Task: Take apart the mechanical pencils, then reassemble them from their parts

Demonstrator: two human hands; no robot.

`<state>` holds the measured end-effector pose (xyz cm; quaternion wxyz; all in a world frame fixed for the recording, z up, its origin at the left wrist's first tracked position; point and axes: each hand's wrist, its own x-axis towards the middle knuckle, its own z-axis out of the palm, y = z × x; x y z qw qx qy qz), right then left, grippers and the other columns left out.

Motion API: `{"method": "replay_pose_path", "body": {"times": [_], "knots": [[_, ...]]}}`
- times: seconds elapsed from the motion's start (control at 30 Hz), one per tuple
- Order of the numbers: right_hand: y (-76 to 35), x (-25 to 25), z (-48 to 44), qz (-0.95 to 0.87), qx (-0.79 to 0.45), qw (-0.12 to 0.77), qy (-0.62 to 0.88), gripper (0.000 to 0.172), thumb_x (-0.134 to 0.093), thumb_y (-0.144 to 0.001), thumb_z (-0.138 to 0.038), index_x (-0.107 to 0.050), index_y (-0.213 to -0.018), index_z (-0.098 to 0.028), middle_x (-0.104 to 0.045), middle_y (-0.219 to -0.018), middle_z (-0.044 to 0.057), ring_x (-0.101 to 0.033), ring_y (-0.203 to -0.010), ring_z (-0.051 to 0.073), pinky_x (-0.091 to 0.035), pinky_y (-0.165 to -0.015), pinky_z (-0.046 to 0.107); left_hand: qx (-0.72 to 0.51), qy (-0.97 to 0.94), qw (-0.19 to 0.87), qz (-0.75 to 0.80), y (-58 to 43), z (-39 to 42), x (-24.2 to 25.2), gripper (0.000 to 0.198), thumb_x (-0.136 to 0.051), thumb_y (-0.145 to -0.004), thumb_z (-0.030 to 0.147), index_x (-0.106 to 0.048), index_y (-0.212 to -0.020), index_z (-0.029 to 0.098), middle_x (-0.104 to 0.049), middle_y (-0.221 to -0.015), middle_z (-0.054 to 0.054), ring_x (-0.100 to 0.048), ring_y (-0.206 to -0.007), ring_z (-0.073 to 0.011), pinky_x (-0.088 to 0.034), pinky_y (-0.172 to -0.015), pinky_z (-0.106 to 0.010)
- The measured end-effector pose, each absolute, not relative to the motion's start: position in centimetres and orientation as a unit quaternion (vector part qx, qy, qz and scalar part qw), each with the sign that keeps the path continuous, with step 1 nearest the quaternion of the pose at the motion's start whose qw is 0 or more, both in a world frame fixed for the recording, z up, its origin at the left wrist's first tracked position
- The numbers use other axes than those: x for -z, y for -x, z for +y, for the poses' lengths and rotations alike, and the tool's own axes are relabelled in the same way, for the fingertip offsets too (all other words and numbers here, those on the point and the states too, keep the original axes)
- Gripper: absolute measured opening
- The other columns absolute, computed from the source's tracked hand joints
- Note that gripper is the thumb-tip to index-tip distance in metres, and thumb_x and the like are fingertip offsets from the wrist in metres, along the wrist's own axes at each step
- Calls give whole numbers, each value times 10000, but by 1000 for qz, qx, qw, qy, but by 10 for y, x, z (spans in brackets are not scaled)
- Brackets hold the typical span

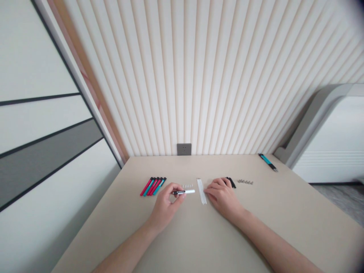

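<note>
My left hand point(168, 201) is closed in a pinch around a black-and-white pen point(190, 191), held level just above the table, its white end pointing right. Just behind the pen lies a short row of small pale pieces point(187, 185). Thin white sticks like pen refills point(201, 191) lie side by side between my hands. My right hand point(223, 195) rests on the table with its fingers loosely bent, fingertips at the right edge of the sticks. Black pieces point(231, 182) show partly behind its fingers. Beyond them small metallic pieces point(245, 182) lie in a row.
Several red and teal pen barrels with black ends point(152, 186) lie side by side on the left of the table point(176, 239). A larger teal-and-black pen point(267, 162) lies at the back right corner. A ribbed wall with a dark socket point(184, 149) borders the table's back.
</note>
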<state>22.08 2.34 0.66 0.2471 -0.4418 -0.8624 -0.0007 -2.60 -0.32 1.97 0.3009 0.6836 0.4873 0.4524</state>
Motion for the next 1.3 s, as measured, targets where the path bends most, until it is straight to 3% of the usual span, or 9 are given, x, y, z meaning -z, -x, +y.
{"method": "replay_pose_path", "body": {"times": [0.27, 0.57, 1.03, 1.3], "knots": [[-222, -4, 26, -845, -26, 307, 436, 246, -498, -938, -169, -676, -1083, -257, -715, -872, 47, -619, -859, 200, -416, -867, 398, -450, -676, 311, 495, 25, -3, -20, 103, -620, -835, 288, -622, -853, 188, -648, -814, -18, -598, -767, -165, -491, -727, -266], [-208, -11, 8, -790, -213, 430, 382, 221, -479, -954, -247, -644, -1100, -233, -690, -941, 77, -650, -849, 192, -539, -742, 307, -438, -687, 320, 483, 23, -5, -20, 85, -618, -840, 274, -618, -851, 190, -649, -814, -13, -597, -766, -160, -472, -737, -256], [-202, -16, -2, -809, -202, 452, 318, 226, -506, -933, -146, -651, -1087, -225, -666, -947, 79, -639, -874, 174, -535, -771, 285, -395, -725, 299, 479, 22, -8, -23, 66, -617, -849, 231, -639, -907, 205, -682, -868, -13, -630, -827, -172, -489, -781, -269], [-207, -11, 4, -808, -200, 431, 348, 239, -475, -951, -163, -641, -1115, -216, -655, -987, 86, -629, -900, 177, -521, -798, 294, -367, -780, 215, 459, 24, -3, -17, 96, -571, -884, 182, -652, -934, 196, -671, -911, -42, -626, -889, -191, -489, -816, -311]]}}
